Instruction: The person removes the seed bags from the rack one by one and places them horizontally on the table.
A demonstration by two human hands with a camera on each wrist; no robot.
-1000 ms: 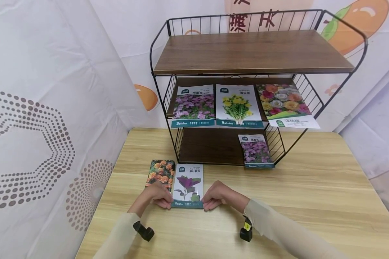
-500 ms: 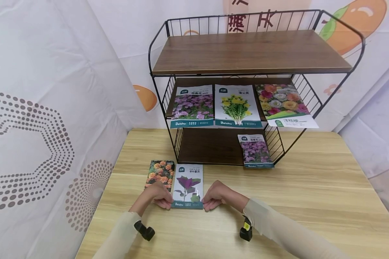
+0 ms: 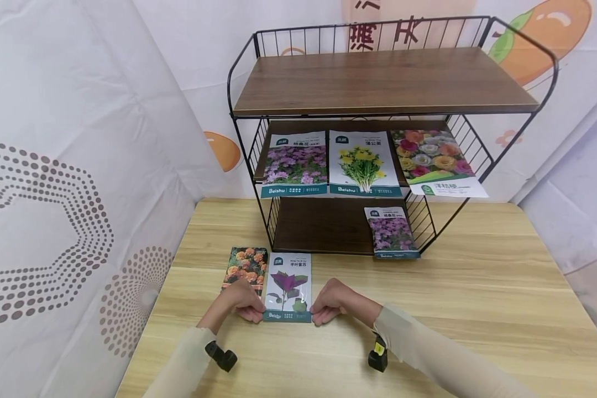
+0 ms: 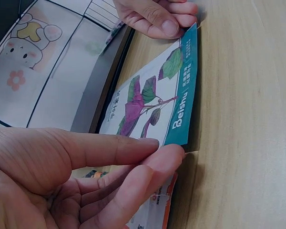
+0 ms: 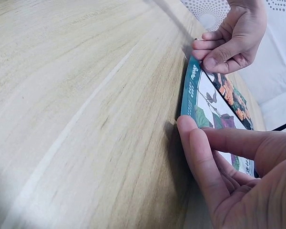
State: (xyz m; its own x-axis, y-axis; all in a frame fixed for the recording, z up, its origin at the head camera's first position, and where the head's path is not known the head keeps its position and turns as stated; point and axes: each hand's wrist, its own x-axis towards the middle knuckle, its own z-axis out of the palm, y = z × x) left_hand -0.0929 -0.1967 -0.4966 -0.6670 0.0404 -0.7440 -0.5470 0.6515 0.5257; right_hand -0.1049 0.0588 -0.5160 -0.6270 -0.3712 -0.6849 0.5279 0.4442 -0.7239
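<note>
A white seed packet (image 3: 289, 284) with a purple-leaved plant and a teal bottom band lies on the table before the rack. My left hand (image 3: 244, 301) pinches its lower left corner between thumb and fingers. At the lower right corner, my right hand (image 3: 330, 301) pinches the packet the same way. Both wrist views show the near edge held slightly off the wood, thumbs on top. Just left of it lies a seed packet with orange flowers (image 3: 247, 266), its lower part hidden behind my left hand.
A black wire rack (image 3: 385, 109) with brown shelves stands at the back. Its middle shelf bears a purple-flower packet (image 3: 298, 163), a yellow-flower packet (image 3: 364, 163) and a mixed-flower packet (image 3: 435, 157). A small purple-flower packet (image 3: 392, 232) sits at the right of the bottom shelf (image 3: 323, 224).
Both hands keep their hold on the purple-leaf packet, which stays in place. Only the head view has shifted very slightly.
</note>
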